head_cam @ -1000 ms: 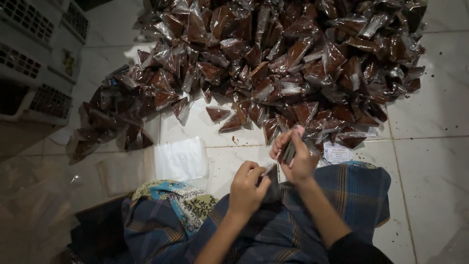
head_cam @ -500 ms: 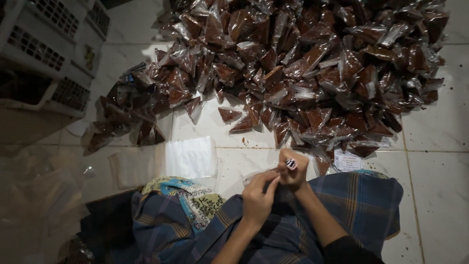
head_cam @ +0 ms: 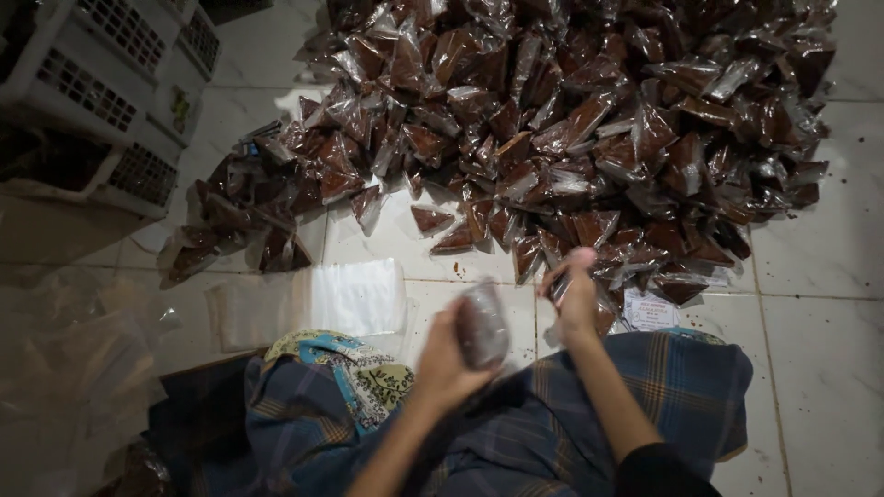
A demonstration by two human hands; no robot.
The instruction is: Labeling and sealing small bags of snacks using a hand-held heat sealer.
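A white slatted crate (head_cam: 87, 101) stands at the tiled floor's (head_cam: 829, 368) far-left corner, a stack of empty clear bags (head_cam: 354, 296) lying near the checked cloth (head_cam: 516, 433). Above the lap, the left hand (head_cam: 442, 364) grips a small clear pouch (head_cam: 482, 324), blurred, filled with dark brown stuff. The right hand (head_cam: 575, 294) pinches something small; beyond it spreads a heap of filled pouches (head_cam: 571, 120)

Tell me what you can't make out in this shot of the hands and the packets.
- Head view: the packet in the left hand is motion-blurred, so its seal is unreadable.
- The small object in the right hand is hidden by fingers.
- The pile of filled packets is cut off by the top edge.
- The white crates have dark insides.
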